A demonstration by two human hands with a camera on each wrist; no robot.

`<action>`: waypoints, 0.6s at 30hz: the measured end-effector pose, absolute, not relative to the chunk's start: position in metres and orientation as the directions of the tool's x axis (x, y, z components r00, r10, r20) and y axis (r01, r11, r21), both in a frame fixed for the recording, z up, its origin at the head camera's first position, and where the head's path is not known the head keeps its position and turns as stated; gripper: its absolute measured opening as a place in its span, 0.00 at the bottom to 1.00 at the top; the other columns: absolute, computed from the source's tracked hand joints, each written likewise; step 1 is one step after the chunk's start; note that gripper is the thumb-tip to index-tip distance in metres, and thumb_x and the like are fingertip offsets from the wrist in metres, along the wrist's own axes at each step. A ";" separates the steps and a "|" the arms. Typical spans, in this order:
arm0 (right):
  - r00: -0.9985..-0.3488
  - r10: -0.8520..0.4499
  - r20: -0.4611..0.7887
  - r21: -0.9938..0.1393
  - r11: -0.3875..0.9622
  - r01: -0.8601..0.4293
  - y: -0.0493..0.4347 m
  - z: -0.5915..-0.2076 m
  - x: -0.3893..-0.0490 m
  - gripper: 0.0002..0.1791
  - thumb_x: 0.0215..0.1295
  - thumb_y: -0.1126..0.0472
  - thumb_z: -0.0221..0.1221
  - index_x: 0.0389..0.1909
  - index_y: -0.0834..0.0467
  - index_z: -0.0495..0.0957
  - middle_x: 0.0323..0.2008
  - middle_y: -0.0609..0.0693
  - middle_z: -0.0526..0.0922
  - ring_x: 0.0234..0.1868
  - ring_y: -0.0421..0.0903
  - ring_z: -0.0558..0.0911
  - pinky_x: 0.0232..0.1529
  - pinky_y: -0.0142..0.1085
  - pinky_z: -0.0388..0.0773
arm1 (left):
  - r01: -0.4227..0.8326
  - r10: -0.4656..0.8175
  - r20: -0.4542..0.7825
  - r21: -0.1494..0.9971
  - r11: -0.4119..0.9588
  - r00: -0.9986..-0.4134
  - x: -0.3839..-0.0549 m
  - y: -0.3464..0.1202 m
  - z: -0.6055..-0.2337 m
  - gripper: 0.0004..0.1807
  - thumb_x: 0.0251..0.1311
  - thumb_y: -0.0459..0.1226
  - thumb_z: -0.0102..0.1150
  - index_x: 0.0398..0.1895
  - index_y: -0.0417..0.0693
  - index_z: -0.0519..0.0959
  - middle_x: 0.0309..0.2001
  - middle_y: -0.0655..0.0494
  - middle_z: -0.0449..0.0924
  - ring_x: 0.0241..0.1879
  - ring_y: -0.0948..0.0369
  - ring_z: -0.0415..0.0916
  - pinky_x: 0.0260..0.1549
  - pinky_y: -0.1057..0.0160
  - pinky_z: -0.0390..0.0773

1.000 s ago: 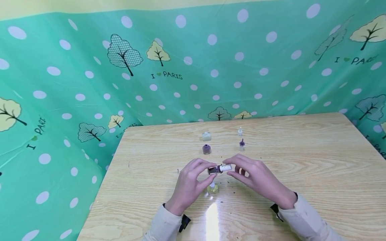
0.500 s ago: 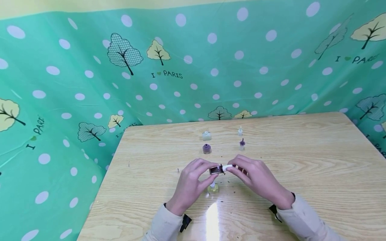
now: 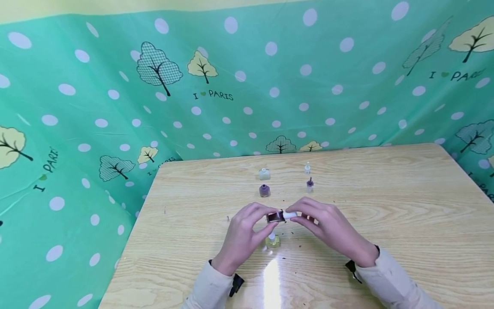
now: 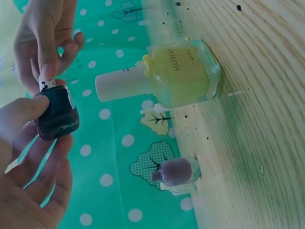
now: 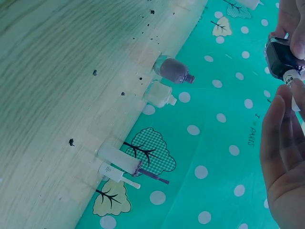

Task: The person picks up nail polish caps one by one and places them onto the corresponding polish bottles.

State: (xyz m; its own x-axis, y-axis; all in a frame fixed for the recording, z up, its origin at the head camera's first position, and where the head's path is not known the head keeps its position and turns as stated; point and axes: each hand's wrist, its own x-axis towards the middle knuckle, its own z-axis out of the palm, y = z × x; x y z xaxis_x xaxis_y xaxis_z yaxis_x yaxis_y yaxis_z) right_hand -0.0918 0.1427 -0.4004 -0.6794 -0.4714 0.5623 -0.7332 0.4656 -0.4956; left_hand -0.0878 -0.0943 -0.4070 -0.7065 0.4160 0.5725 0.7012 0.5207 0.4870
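My left hand (image 3: 241,231) pinches a small dark nail polish bottle (image 3: 275,216) between thumb and fingers, tilted onto its side above the table. My right hand (image 3: 328,221) pinches its white cap (image 3: 290,215) with thumb and fingertips. Cap and bottle meet at the neck, where dark flakes (image 4: 46,85) show in the left wrist view. Just below the held bottle, a yellow nail polish bottle (image 3: 272,242) with a white cap stands upright on the table, yellow crust around its neck (image 4: 147,66).
Behind the hands stand an uncapped purple polish bottle (image 3: 264,191) and an uncapped whitish one (image 3: 264,174). To their right, a purple-stained brush cap (image 3: 310,185) and a white brush cap (image 3: 307,168) stand brush up. Dark crumbs (image 5: 71,142) dot the wooden table (image 3: 386,206).
My right fingers rolled around the white cap, closing further over it half a second ago, then opening back out along it. The left hand keeps the bottle in nearly the same place.
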 end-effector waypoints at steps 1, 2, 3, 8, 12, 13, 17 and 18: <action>-0.677 -0.470 0.566 -0.489 0.469 -0.735 0.143 -0.400 -0.092 0.15 0.58 0.69 0.67 0.45 0.51 0.83 0.39 0.40 0.84 0.31 0.31 0.79 0.30 0.19 0.75 | 0.700 0.416 0.570 0.487 0.523 -0.708 -0.088 -0.094 -0.407 0.13 0.59 0.38 0.69 0.47 0.49 0.84 0.42 0.61 0.84 0.43 0.65 0.81 0.49 0.70 0.79; -0.678 -0.468 0.566 -0.485 0.476 -0.733 0.143 -0.400 -0.092 0.15 0.59 0.68 0.67 0.45 0.51 0.83 0.39 0.40 0.84 0.30 0.30 0.78 0.29 0.18 0.73 | 0.698 0.416 0.568 0.488 0.525 -0.710 -0.088 -0.094 -0.407 0.13 0.59 0.38 0.69 0.47 0.49 0.84 0.42 0.61 0.84 0.43 0.65 0.81 0.49 0.70 0.79; -0.684 -0.464 0.563 -0.486 0.484 -0.728 0.143 -0.400 -0.092 0.14 0.59 0.68 0.67 0.45 0.51 0.83 0.38 0.39 0.84 0.29 0.30 0.77 0.28 0.18 0.72 | 0.695 0.416 0.565 0.488 0.528 -0.712 -0.088 -0.094 -0.407 0.13 0.59 0.38 0.69 0.47 0.49 0.84 0.42 0.61 0.84 0.43 0.65 0.81 0.49 0.70 0.79; -0.742 -0.433 0.512 -0.528 0.522 -0.670 0.140 -0.401 -0.091 0.10 0.64 0.63 0.65 0.45 0.50 0.84 0.36 0.37 0.84 0.26 0.29 0.74 0.25 0.23 0.73 | 0.686 0.414 0.557 0.478 0.549 -0.720 -0.088 -0.093 -0.407 0.13 0.58 0.38 0.69 0.47 0.49 0.84 0.42 0.61 0.84 0.43 0.66 0.81 0.49 0.69 0.80; -0.781 -0.407 0.474 -0.552 0.553 -0.624 0.138 -0.402 -0.090 0.09 0.65 0.59 0.64 0.45 0.50 0.84 0.35 0.38 0.85 0.26 0.28 0.74 0.25 0.25 0.74 | 0.683 0.416 0.557 0.455 0.570 -0.719 -0.088 -0.092 -0.408 0.14 0.58 0.38 0.70 0.47 0.49 0.84 0.42 0.62 0.84 0.42 0.66 0.81 0.47 0.68 0.80; -0.786 -0.402 0.469 -0.554 0.560 -0.617 0.137 -0.402 -0.090 0.08 0.66 0.59 0.64 0.45 0.50 0.84 0.35 0.38 0.85 0.26 0.28 0.74 0.25 0.25 0.74 | 0.684 0.417 0.558 0.451 0.574 -0.718 -0.089 -0.091 -0.408 0.14 0.58 0.38 0.70 0.47 0.50 0.84 0.41 0.62 0.84 0.42 0.66 0.81 0.47 0.68 0.80; -0.802 -0.384 0.457 -0.553 0.584 -0.594 0.135 -0.401 -0.091 0.08 0.65 0.58 0.64 0.44 0.50 0.85 0.34 0.38 0.85 0.25 0.28 0.73 0.25 0.25 0.74 | 0.683 0.418 0.560 0.436 0.586 -0.715 -0.088 -0.091 -0.408 0.14 0.57 0.39 0.70 0.47 0.50 0.83 0.41 0.62 0.84 0.41 0.66 0.82 0.45 0.68 0.80; -0.806 -0.380 0.454 -0.555 0.587 -0.589 0.135 -0.401 -0.091 0.07 0.65 0.58 0.64 0.43 0.50 0.85 0.34 0.38 0.85 0.25 0.28 0.73 0.25 0.25 0.73 | 0.684 0.418 0.562 0.431 0.588 -0.714 -0.089 -0.091 -0.408 0.14 0.57 0.39 0.70 0.47 0.49 0.84 0.41 0.62 0.84 0.41 0.66 0.82 0.44 0.68 0.80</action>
State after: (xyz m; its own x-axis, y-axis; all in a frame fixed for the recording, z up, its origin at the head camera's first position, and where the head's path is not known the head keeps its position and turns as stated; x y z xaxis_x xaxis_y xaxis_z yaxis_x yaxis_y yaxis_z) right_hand -0.0908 0.1346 -0.4008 -0.8058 -0.3796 0.4545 -0.5895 0.5871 -0.5548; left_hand -0.0885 -0.0906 -0.4083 -0.7136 0.4182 0.5620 0.6843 0.5879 0.4315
